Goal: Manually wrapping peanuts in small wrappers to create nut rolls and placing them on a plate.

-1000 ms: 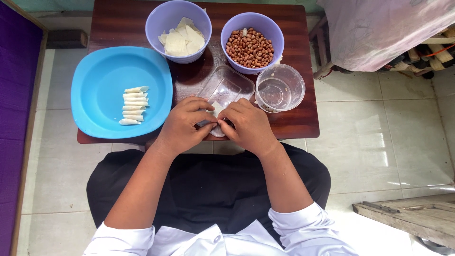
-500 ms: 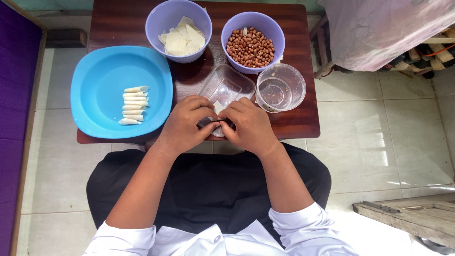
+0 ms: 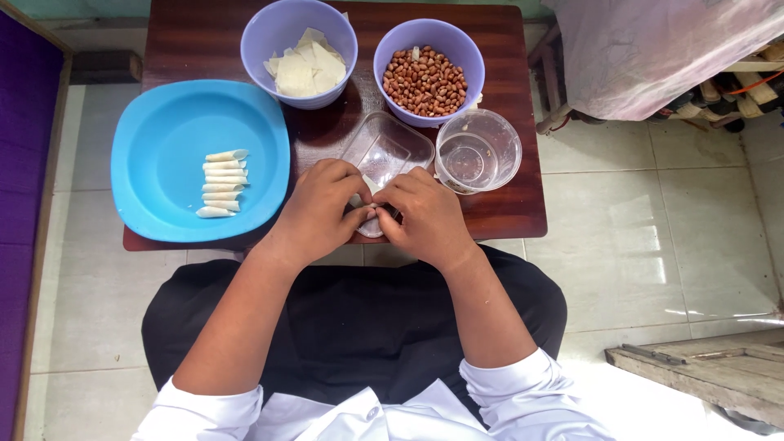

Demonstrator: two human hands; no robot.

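Two hands point(image 3: 371, 214), seven rolls point(image 3: 220, 183) (blue plate point(image 3: 155, 131))

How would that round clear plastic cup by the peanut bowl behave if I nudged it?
The round clear cup looks thin-walled and nearly empty, so it is probably light and would slide easily on the smooth wooden table. It looks wide and low, so tipping seems unlikely.

White rolled-up sleeves, black lap garment

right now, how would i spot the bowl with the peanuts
Start at the dark brown wooden table and look to its far edge, where two round lilac plastic bowls sit side by side. The peanut bowl is the right one, filled with reddish-brown nuts; its neighbour holds pale flat wrappers.
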